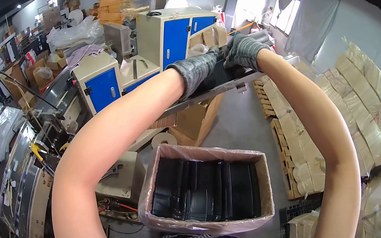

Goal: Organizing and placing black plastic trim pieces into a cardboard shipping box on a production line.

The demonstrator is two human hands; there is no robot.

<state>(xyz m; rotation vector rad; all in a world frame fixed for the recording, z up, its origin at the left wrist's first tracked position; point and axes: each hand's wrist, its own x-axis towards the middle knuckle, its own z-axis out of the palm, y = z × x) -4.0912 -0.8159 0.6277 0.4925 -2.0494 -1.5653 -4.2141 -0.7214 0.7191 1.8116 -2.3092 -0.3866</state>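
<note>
Both my arms reach out over a metal-edged conveyor (197, 98) at the far middle. My left hand (198, 71), in a grey knitted glove, presses its curved fingers against a batch of black, finely ribbed pieces (216, 78). From the other side my right hand (244, 52), gloved alike, closes on the same batch, its fingers bent and partly hidden. Closer to me stands a carton (209, 227) lined with clear plastic. Inside it lie glossy black packs (197, 191) in rows, side by side.
Cream machine cabinets with blue doors (175, 38) stand beyond the conveyor. At right, wrapped pale stacks (350, 107) rest on wooden pallets (285, 158). A metal machine (32, 196) runs along the left. Below the conveyor sits an open brown carton (196, 120).
</note>
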